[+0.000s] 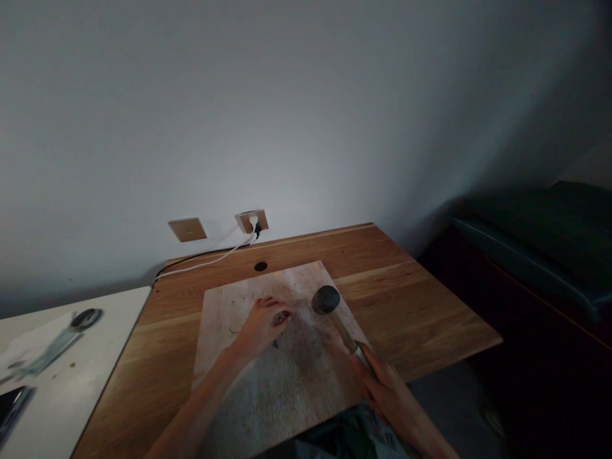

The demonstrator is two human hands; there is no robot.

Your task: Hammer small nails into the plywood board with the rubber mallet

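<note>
In my right hand is a mallet with a round dark head and a wooden handle. Its fingers wrap the lower handle, and the head is over the right part of a worn wooden board. Left of the mallet head, my left hand is closed low over the board. A small dark thing shows between its thumb and fingers, too small to name. Several tiny dark marks run along the board's far edge. Whether the mallet head touches the board, I cannot tell.
The board lies on a wooden table against the wall. Near the cable hole, cables run to a wall socket. At left, a white table bears a phone-like dark device and a dark-ended tool, blurred.
</note>
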